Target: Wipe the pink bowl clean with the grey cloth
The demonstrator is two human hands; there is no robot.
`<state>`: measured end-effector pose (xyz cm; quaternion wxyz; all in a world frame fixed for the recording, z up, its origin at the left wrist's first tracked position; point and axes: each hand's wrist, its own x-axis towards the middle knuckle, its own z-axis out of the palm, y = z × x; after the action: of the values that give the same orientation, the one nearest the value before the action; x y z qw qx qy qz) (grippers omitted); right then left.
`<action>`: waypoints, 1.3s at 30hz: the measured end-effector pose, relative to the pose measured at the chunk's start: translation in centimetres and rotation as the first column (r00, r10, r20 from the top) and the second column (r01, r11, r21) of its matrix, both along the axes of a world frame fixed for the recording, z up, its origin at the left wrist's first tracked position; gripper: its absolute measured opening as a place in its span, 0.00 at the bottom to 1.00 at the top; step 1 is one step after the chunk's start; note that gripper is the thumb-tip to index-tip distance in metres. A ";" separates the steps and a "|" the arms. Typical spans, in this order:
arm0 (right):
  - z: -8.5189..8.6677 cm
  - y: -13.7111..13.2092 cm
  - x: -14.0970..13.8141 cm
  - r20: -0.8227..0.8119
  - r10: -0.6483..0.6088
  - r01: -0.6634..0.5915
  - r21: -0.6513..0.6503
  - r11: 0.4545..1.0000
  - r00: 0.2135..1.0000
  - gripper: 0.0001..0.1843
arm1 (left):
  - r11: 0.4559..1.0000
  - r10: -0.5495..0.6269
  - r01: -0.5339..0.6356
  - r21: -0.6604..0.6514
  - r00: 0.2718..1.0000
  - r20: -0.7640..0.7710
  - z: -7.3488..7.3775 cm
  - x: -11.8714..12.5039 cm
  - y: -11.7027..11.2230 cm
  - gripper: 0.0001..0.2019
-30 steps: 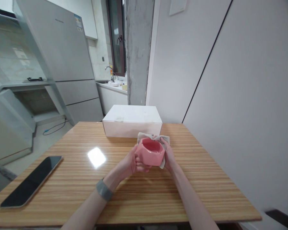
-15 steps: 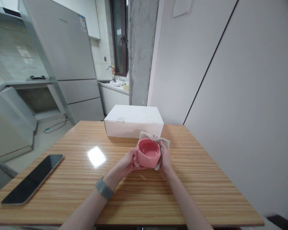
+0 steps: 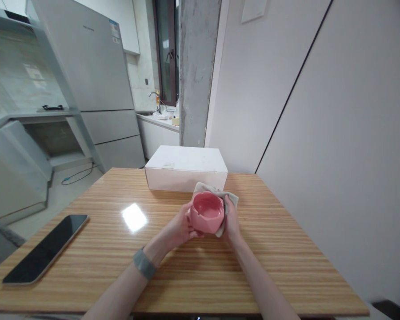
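A pink faceted mug (image 3: 206, 218) is held up above the wooden table, its mouth tilted toward me. My left hand (image 3: 184, 226) is closed around the handle side, with fingertips under the mug's lower left. On the other side, my right hand (image 3: 231, 222) presses a pale grey cloth (image 3: 231, 198) against the mug's outer wall. The cloth also shows behind the rim, and one corner hangs below on the right. The right fingers are partly hidden by the cloth and mug. My left wrist wears a grey band (image 3: 144, 263).
A white box (image 3: 186, 178) stands behind the mug at the table's far edge. At the left lies a black phone (image 3: 45, 249) on the wooden table (image 3: 286, 266). A pale wall (image 3: 336, 155) runs along the right; a fridge (image 3: 96, 71) stands beyond on the left.
The mug has turned slightly, its handle now more hidden by my left hand, which has shifted its grip. My right hand and the cloth have moved a little to the right.
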<state>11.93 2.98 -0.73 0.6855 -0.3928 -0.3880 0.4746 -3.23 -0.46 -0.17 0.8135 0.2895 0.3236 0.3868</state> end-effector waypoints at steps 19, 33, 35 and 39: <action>-1.1 -4.6 -2.1 0.305 -0.327 0.139 0.505 0.852 0.894 0.16 | 0.954 0.251 -0.250 0.167 0.968 0.013 -0.7 0.7 -0.6 0.25; -0.2 0.2 0.6 -0.119 0.149 -0.154 -0.035 0.987 0.982 0.14 | 0.996 0.082 -0.078 0.036 0.990 -0.116 -0.2 -0.1 0.1 0.29; -0.6 -0.4 -0.2 -0.126 0.076 -0.079 -0.013 0.997 0.989 0.15 | 0.991 0.133 -0.132 0.024 0.987 -0.088 -0.1 0.2 0.0 0.27; -0.8 -2.4 -2.4 0.043 -0.078 0.070 0.174 0.982 0.996 0.15 | 0.975 0.220 -0.220 0.018 0.976 0.011 0.7 0.4 -0.2 0.26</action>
<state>9.52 0.54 -1.49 0.7243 -0.3577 -0.4296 0.4036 -2.81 -0.68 0.52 0.7644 0.2581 0.3464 0.4786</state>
